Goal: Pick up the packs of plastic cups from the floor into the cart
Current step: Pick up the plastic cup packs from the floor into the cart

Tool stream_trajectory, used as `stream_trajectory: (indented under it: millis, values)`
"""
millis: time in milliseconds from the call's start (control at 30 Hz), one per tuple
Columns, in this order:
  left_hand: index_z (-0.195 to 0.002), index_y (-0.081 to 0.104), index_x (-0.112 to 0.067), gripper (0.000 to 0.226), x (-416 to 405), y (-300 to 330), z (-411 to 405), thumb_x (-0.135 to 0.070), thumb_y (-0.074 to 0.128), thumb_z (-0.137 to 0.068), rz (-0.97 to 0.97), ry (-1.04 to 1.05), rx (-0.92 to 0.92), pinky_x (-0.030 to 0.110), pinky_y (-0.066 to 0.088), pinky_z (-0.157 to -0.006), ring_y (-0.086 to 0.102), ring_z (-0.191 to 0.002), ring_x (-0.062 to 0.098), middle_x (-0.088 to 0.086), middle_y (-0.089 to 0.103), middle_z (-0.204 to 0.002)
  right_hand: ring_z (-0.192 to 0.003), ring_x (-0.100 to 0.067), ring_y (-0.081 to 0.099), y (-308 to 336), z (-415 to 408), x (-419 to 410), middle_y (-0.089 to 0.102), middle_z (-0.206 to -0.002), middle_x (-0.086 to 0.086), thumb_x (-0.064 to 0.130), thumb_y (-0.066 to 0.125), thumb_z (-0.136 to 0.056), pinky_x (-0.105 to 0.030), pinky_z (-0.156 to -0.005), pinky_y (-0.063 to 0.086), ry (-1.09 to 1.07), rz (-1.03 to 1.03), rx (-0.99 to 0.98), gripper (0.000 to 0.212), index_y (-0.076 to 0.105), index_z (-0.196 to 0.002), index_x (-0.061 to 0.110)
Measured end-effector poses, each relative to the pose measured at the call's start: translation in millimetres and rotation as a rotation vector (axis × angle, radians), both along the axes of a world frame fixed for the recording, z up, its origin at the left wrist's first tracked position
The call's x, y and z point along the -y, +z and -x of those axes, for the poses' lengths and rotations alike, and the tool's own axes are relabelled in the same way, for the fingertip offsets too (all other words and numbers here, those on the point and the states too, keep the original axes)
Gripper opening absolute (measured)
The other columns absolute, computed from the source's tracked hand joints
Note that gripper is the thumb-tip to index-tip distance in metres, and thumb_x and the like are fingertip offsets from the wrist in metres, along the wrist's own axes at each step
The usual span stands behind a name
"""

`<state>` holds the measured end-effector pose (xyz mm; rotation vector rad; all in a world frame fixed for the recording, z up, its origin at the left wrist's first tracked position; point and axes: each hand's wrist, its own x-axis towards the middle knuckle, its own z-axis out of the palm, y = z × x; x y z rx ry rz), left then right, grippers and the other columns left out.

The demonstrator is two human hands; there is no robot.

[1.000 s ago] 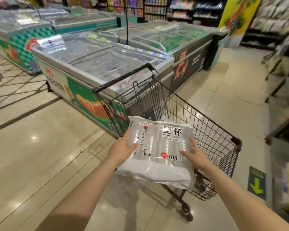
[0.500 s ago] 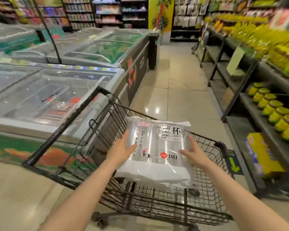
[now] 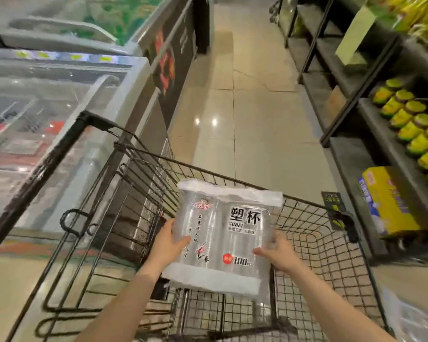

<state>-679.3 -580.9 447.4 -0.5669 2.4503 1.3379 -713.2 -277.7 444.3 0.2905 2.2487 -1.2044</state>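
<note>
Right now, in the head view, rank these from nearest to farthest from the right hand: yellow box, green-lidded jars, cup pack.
1. Cup pack: gripped by the right hand.
2. Yellow box: low on the right-side shelf.
3. Green-lidded jars: higher on that shelf, farther along the aisle.

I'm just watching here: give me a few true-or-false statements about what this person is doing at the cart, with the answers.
1. Both the left hand and the right hand hold the pack of plastic cups. True.
2. The pack lies on the floor. False: it is held above the cart basket.
3. The pack's label shows "100". True.
4. The cart stands beside shelves on its left. False: a freezer is on its left; the shelves are on the right.
</note>
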Motion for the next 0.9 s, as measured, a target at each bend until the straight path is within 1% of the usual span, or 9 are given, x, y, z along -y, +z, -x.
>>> stream_trajectory:
  millis: [67, 133, 267, 367, 467, 567, 633, 733, 900]
  values:
    - [-0.136, 0.04, -0.015, 0.066, 7, -16, 5, -0.028, 0.074, -0.081, 0.004, 0.011, 0.058, 0.028, 0.044, -0.095, 0.054, -0.105, 0.01, -0.006, 0.054, -0.123, -0.101, -0.015, 0.061, -17, 4, 5, 0.059, -0.119, 0.003, 0.024, 0.082, -0.068, -0.028, -0.078, 0.057, 0.006, -0.034, 0.043, 0.071, 0.045, -0.129, 0.019]
    - [-0.137, 0.041, -0.015, 0.07, 14, -33, 9, -0.033, 0.075, -0.079, 0.012, 0.013, 0.109, 0.034, 0.046, -0.098, 0.056, -0.111, 0.015, -0.002, 0.055, -0.126, -0.105, -0.018, 0.061, -33, 7, 10, 0.06, -0.118, 0.003, 0.029, 0.083, -0.066, -0.038, -0.087, 0.055, 0.011, -0.066, 0.075, 0.066, 0.048, -0.122, 0.021]
    - [-0.144, 0.033, -0.011, 0.073, 12, -60, 14, -0.038, 0.067, -0.085, 0.049, 0.011, 0.172, 0.039, 0.038, -0.108, 0.047, -0.126, 0.023, 0.003, 0.048, -0.139, -0.105, -0.022, 0.061, -74, 18, 4, 0.06, -0.121, -0.001, 0.06, 0.079, -0.054, -0.045, -0.09, 0.054, 0.027, -0.1, 0.153, 0.091, 0.047, -0.129, 0.018]
    - [-0.14, 0.038, -0.007, 0.062, 8, -73, 16, -0.031, 0.064, -0.089, 0.069, 0.032, 0.176, 0.035, 0.039, -0.101, 0.05, -0.123, 0.024, 0.006, 0.052, -0.132, -0.096, -0.017, 0.062, -72, 20, 16, 0.059, -0.114, 0.003, 0.038, 0.078, -0.072, -0.036, -0.086, 0.055, 0.014, -0.143, 0.164, 0.066, 0.048, -0.127, 0.015]
    - [-0.141, 0.037, -0.006, 0.064, 13, -80, 16, -0.034, 0.063, -0.09, 0.085, 0.029, 0.182, 0.038, 0.038, -0.105, 0.046, -0.127, 0.028, 0.01, 0.049, -0.138, -0.09, -0.011, 0.059, -74, 20, 21, 0.056, -0.115, 0.002, 0.033, 0.075, -0.077, -0.023, -0.073, 0.052, -0.005, -0.134, 0.173, 0.065, 0.045, -0.132, 0.013]
    - [-0.136, 0.042, -0.011, 0.061, 18, -79, 20, -0.04, 0.064, -0.087, 0.101, -0.011, 0.21, 0.041, 0.045, -0.1, 0.056, -0.114, 0.024, 0.005, 0.054, -0.131, -0.102, -0.018, 0.06, -68, 15, 21, 0.056, -0.127, -0.002, 0.055, 0.075, -0.066, -0.038, -0.086, 0.055, -0.006, -0.121, 0.134, 0.084, 0.044, -0.134, 0.017]
    - [-0.131, 0.046, -0.014, 0.055, 22, -71, 22, -0.041, 0.063, -0.087, 0.122, -0.044, 0.196, 0.043, 0.05, -0.095, 0.061, -0.103, 0.021, 0.005, 0.058, -0.124, -0.106, -0.023, 0.061, -68, 12, 15, 0.051, -0.135, -0.006, 0.065, 0.071, -0.058, -0.043, -0.086, 0.056, -0.016, -0.107, 0.096, 0.1, 0.039, -0.139, 0.016]
    - [-0.134, 0.046, -0.016, 0.056, 24, -49, 23, -0.045, 0.059, -0.088, 0.206, -0.135, 0.106, 0.042, 0.05, -0.094, 0.059, -0.103, 0.02, 0.004, 0.054, -0.125, -0.114, -0.025, 0.058, -38, -1, 14, 0.044, -0.142, -0.009, 0.046, 0.073, -0.076, -0.038, -0.091, 0.054, -0.043, -0.131, 0.032, 0.09, 0.028, -0.146, 0.012]
    - [-0.136, 0.046, -0.013, 0.056, 2, 1, 23, -0.044, 0.056, -0.09, 0.27, -0.332, -0.06, 0.034, 0.045, -0.097, 0.053, -0.117, 0.022, 0.006, 0.052, -0.133, -0.121, -0.023, 0.053, 16, -47, -6, 0.037, -0.148, -0.005, 0.049, 0.069, -0.077, -0.046, -0.097, 0.049, -0.123, -0.187, -0.123, 0.085, 0.026, -0.146, 0.025]
